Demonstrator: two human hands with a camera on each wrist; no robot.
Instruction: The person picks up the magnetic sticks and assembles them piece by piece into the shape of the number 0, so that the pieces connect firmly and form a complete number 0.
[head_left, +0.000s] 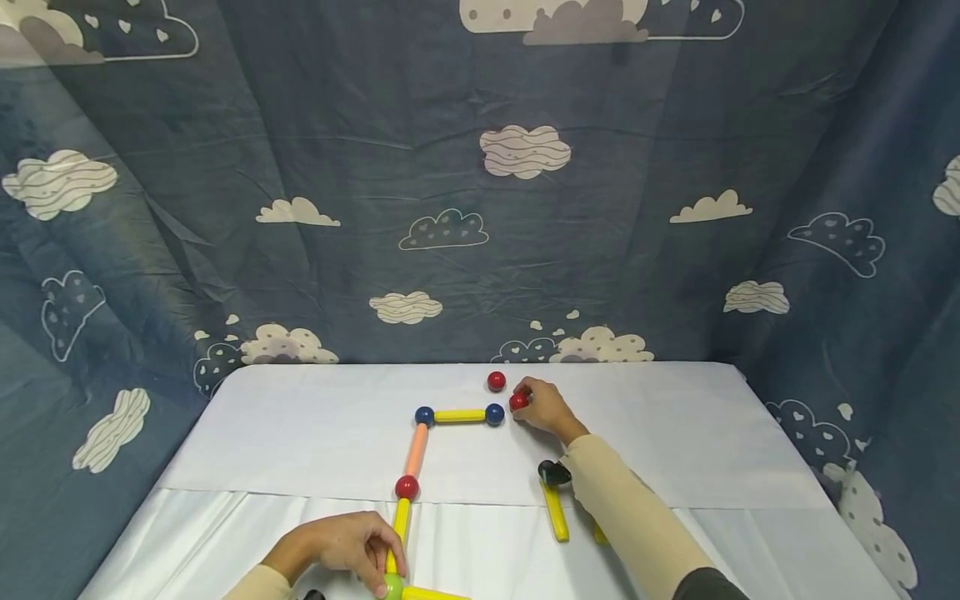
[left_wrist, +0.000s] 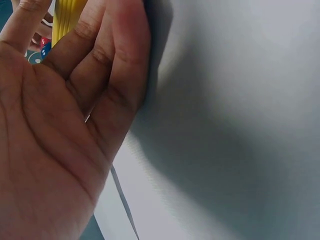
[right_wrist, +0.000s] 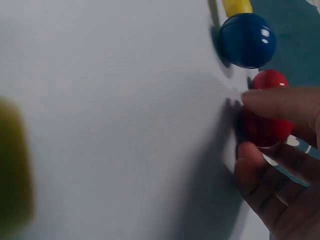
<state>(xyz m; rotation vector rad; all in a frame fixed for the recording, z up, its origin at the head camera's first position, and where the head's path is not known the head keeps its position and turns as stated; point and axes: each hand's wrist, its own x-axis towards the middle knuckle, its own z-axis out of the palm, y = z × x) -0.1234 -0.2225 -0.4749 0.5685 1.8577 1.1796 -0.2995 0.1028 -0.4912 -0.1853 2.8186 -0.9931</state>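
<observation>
Balls (head_left: pixel 496 382) and rods (head_left: pixel 460 416) on white-covered table (head_left: pixel 675 433)

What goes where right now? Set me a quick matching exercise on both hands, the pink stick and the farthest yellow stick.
Column one:
1. Left hand
2. Pink stick
3. Farthest yellow stick
4. Right hand

Column two:
A. Between two blue balls
B. Pinching a red ball
C. At the green ball
D. Between a blue ball and another red ball

Pairs: 1-C, 2-D, 3-A, 4-B

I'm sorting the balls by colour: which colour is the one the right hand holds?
The held ball is red, clearest in the right wrist view.
</observation>
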